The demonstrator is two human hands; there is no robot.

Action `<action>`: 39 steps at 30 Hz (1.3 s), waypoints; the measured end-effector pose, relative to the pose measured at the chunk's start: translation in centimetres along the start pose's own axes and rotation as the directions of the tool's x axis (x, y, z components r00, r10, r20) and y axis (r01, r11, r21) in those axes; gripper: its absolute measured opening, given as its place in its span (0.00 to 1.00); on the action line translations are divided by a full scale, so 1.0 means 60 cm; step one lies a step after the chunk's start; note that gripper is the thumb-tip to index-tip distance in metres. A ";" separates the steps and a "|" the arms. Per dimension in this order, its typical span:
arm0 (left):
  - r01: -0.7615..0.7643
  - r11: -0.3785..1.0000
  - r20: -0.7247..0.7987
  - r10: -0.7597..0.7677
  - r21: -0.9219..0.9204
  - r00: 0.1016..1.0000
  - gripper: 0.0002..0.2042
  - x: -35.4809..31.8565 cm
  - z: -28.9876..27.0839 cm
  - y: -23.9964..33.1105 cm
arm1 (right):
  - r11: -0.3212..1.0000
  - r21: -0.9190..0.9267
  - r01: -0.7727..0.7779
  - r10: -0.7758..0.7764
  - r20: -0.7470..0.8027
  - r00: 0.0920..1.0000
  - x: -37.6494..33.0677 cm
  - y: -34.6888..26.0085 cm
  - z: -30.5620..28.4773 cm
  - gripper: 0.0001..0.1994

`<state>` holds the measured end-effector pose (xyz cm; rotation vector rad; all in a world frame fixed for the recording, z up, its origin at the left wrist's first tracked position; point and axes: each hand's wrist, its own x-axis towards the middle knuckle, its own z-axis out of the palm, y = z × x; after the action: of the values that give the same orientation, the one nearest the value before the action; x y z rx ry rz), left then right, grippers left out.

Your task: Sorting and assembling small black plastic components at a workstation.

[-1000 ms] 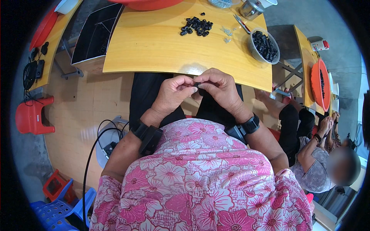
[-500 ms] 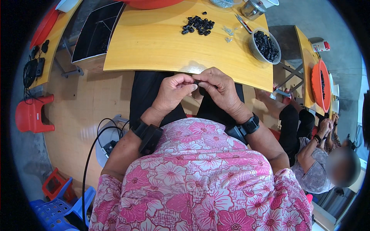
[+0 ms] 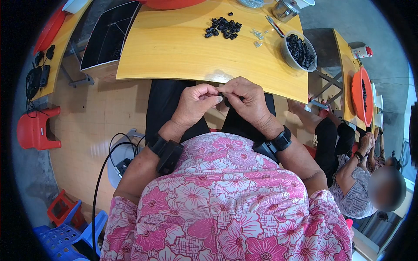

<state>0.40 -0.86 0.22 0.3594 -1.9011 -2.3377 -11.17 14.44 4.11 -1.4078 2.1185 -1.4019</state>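
Black piece (image 3: 220,95) sits at mid-frame, pinched by the left hand (image 3: 190,107), the right hand (image 3: 250,102) close on its right side, grip impossible to tell; long axis hidden.

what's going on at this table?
A seated person pinches a small black piece in the left hand, with the right hand's fingertips close against it; its shape is mostly hidden by the fingers. Both hands are over the lap, at the near edge of a yellow wood-look table. Farther back on it lie a loose pile of small black parts and some tiny clear or silvery bits, with a round translucent plastic bowl of black parts to the right.
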 end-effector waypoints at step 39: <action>0.169 0.963 0.009 -0.171 -0.211 0.985 0.05 0.004 -0.012 -0.003 | 0.999 0.002 0.047 -0.047 0.037 0.998 0.007 -0.011 0.005 0.18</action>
<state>0.38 -1.57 -0.09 0.5295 -1.6554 -2.6106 -10.82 13.89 4.60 -1.4801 2.0750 -1.3829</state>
